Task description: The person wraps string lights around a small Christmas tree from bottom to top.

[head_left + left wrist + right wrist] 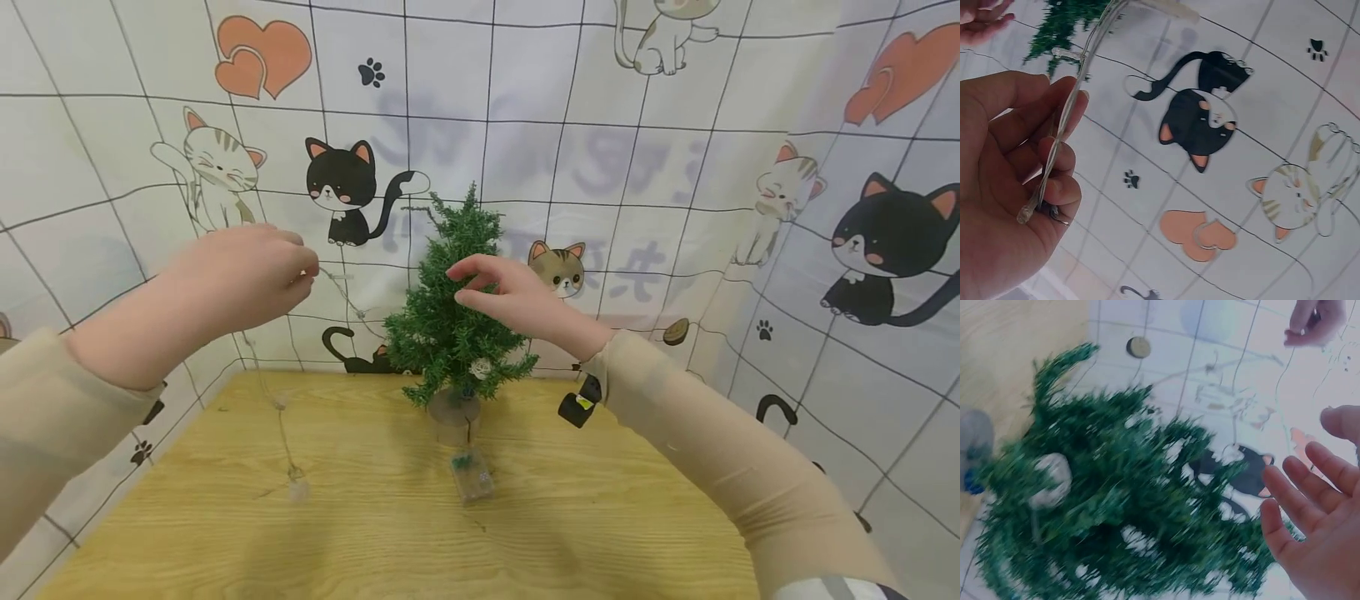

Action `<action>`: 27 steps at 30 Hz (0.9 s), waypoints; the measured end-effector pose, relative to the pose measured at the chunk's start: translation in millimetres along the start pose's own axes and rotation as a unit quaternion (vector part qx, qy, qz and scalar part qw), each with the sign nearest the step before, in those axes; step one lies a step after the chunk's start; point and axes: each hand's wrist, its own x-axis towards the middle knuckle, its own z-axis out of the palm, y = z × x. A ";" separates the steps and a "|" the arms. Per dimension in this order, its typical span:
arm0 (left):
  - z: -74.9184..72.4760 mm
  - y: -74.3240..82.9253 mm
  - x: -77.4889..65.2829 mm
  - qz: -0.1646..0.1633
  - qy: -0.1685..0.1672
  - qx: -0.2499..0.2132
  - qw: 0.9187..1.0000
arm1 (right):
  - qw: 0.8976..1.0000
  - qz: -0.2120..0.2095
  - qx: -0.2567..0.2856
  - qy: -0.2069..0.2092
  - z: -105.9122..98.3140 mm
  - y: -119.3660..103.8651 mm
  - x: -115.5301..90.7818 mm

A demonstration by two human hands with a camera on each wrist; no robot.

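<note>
A small green artificial Christmas tree (442,308) stands upright on a round base (453,429) at the back of the table. To its left, my left hand (255,271) is raised and pinches a thin clear-wired string of fairy lights (1063,122). One strand stretches from that hand toward the tree; another dangles to a small clear piece (297,487) above the table. My right hand (517,300) hovers in front of the upper branches, fingers spread and nothing held, as the right wrist view shows. A whitish ball (1052,480) sits among the lower branches.
On the wooden table (360,533), a small clear box (472,477) lies in front of the base, with a dark wire leading up to the tree. White cloth (450,50) with cat prints and grid lines hangs behind and on both sides.
</note>
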 end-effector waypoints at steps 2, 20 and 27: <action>-3.9 7.9 3.7 0.013 0.014 0.001 1.000 | 1.000 -0.010 0.001 -0.017 1.5 -7.6 5.3; -20.3 55.7 37.4 0.083 0.071 0.007 0.994 | 0.984 -0.013 0.157 -0.082 13.9 -35.4 36.4; -18.9 64.5 43.6 0.089 0.066 0.002 0.994 | 0.980 0.020 0.186 -0.063 8.0 -27.2 33.4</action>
